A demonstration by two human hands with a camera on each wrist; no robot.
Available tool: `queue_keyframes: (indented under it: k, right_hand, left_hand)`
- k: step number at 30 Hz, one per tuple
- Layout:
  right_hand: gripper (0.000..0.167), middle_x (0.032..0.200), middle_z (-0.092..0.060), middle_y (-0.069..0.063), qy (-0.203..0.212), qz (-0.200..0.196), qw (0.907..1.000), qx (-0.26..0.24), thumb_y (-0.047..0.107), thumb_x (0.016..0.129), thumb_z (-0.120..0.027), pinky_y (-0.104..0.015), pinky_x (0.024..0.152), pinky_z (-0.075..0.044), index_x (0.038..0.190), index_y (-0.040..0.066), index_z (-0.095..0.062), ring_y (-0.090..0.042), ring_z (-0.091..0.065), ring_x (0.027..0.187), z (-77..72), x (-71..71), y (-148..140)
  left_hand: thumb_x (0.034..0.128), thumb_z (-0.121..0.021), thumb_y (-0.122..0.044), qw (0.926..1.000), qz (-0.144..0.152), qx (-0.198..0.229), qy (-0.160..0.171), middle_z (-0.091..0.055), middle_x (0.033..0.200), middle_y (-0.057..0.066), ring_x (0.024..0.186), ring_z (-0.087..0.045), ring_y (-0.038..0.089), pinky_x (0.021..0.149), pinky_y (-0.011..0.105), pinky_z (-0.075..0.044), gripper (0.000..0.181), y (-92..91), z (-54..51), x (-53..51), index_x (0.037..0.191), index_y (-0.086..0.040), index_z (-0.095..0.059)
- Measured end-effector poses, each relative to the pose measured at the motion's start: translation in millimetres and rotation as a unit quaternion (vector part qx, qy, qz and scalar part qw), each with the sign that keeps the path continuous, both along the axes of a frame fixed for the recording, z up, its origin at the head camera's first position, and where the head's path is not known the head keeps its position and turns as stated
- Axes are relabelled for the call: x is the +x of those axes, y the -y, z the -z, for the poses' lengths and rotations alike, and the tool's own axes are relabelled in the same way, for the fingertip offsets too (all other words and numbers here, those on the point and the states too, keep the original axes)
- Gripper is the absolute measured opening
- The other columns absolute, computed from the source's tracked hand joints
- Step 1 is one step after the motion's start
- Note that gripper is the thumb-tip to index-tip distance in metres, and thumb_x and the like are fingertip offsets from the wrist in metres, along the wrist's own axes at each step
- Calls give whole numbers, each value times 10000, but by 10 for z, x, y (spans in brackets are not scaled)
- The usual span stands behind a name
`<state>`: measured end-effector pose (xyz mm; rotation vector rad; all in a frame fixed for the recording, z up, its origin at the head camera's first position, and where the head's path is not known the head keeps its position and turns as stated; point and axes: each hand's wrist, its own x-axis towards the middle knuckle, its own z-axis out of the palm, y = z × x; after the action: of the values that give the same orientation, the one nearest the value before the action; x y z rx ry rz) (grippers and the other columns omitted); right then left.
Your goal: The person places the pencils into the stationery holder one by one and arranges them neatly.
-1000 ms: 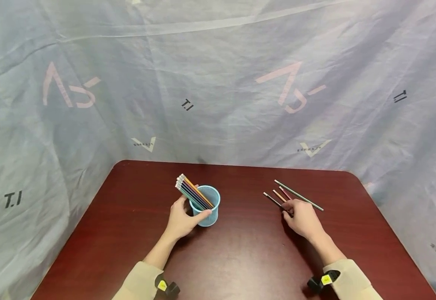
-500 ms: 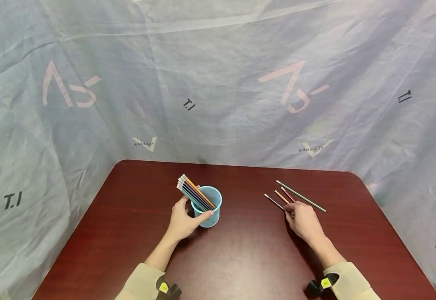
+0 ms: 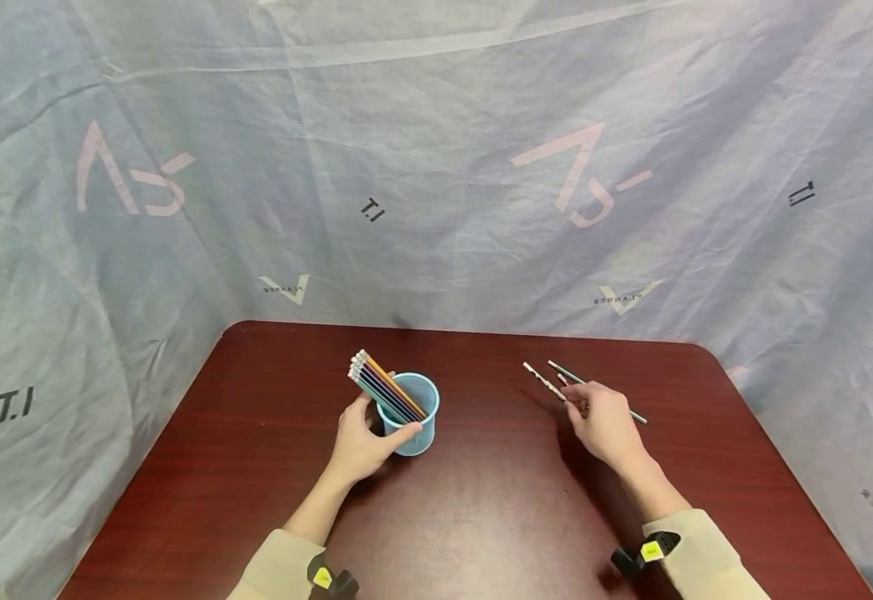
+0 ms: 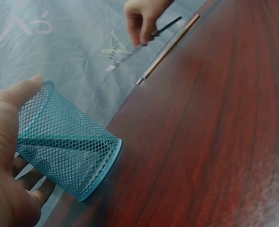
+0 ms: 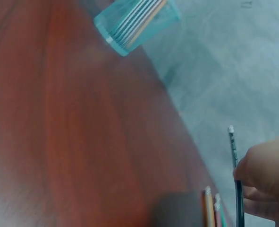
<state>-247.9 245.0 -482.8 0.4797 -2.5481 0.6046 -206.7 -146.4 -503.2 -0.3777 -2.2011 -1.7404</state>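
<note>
The left hand grips a light blue mesh cup, which stands upright on the dark red table, left of its middle and nearer the far edge than the sleeves. The thumb lies across the near side below the rim; the other fingers curl round the opposite side, partly hidden behind the mesh. A bundle of pencils leans in the cup, white ends up and tipped toward the table's far left corner; orange, dark purple and teal show among them, but they lie too close together to count.

The right hand is over the right half of the table, short of the far right corner. Its thumb and fingers pinch 1 dark pencil, held off the table top, white end pointing toward the far edge; the left wrist view blurs it.

3 other pencils lie beneath or just beside that hand: a green pencil slanting toward the right edge, an orange pencil and a reddish pencil, these 2 mostly hidden in the head view.

Both arms wear beige sleeves and small black wrist cameras. A grey printed sheet hangs behind the far edge.
</note>
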Motion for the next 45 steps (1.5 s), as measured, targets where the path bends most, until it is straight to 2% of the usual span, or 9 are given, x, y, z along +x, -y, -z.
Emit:
queue_keyframes:
  k: [3, 12, 15, 20, 23, 28, 35, 37, 45]
  right_hand:
    - [184, 795, -695, -6, -89, 28, 9994, -322, -29, 860, -776, -272, 607, -455, 1016, 57, -823, -96, -565, 661, -120, -20, 52]
    - [178, 878, -748, -6, -356, -224, 9947, -935, 31, 892, -790, -140, 629, -448, 1043, 117, -830, -96, -614, 696, -483, -68, 360]
    - [173, 868, -741, 6, -453, -364, 9917, -1150, 48, 909, -774, -129, 624, -434, 1056, 124, -824, -98, -604, 698, -595, -75, 496]
    - [172, 873, -749, -6, -621, -631, 9838, -1561, 38, 910, -767, -158, 643, -508, 1054, 115, -821, -78, -669, 716, -741, -95, 720]
    - [178, 876, -751, -11, -662, -834, 9766, -1871, 18, 910, -770, -175, 695, -554, 1053, 109, -822, -78, -702, 752, -818, -101, 857]
    - [172, 896, -764, -39, -668, -1189, 9612, -2399, 17, 928, -777, -141, 750, -550, 1075, 99, -809, -89, -715, 798, -931, -87, 1097]
    - [169, 940, -782, -125, -349, -1890, 9276, -3203, -11, 942, -766, -179, 772, -605, 1109, 16, -754, -153, -733, 857, -1036, -31, 1415]
    - [166, 957, -779, -133, -256, -2042, 9221, -3276, -7, 950, -761, -194, 783, -613, 1115, 4, -741, -173, -739, 875, -1060, -9, 1494]
    - [146, 1005, -767, -149, -37, -2406, 9096, -3386, 10, 970, -748, -258, 809, -639, 1111, 0, -712, -214, -758, 920, -1097, 58, 1759]
  left_hand:
    - [808, -944, -148, 10000, 10, -41, 17, -737, 1284, 142, 1141, -719, 314, 966, 289, -602, 798, 1, -2, -10, 1513, -124, -571]
    - [803, -946, -142, 10000, -11, -86, 20, -747, 1258, 145, 1120, -718, 296, 929, 262, -604, 803, -9, -38, -24, 1511, -89, -571]
    - [799, -946, -132, 10000, -44, -84, 6, -750, 1239, 146, 1099, -723, 285, 915, 256, -606, 804, -9, -41, -22, 1507, -71, -571]
    - [805, -939, -119, 10000, 7, -89, 8, -749, 1242, 154, 1112, -722, 284, 917, 239, -601, 810, -8, -36, -15, 1514, -39, -556]
    - [812, -934, -117, 9999, 46, -84, 58, -746, 1257, 154, 1138, -720, 293, 926, 243, -600, 806, -6, -36, -7, 1521, -59, -555]
    - [815, -934, -126, 9998, 30, -100, 164, -744, 1254, 146, 1144, -717, 303, 919, 243, -601, 803, -1, -39, 11, 1525, -94, -560]
    - [801, -946, -128, 9998, -6, -34, 213, -747, 1252, 144, 1136, -708, 287, 913, 237, -598, 797, 0, -39, 17, 1508, -110, -579]
    - [801, -946, -128, 9998, -15, -24, 204, -746, 1252, 143, 1129, -705, 271, 911, 237, -597, 794, 3, -33, 16, 1507, -118, -582]
    - [804, -951, -157, 9998, -23, -63, 197, -752, 1240, 118, 1116, -704, 252, 904, 230, -594, 761, 10, -8, 15, 1481, -140, -603]
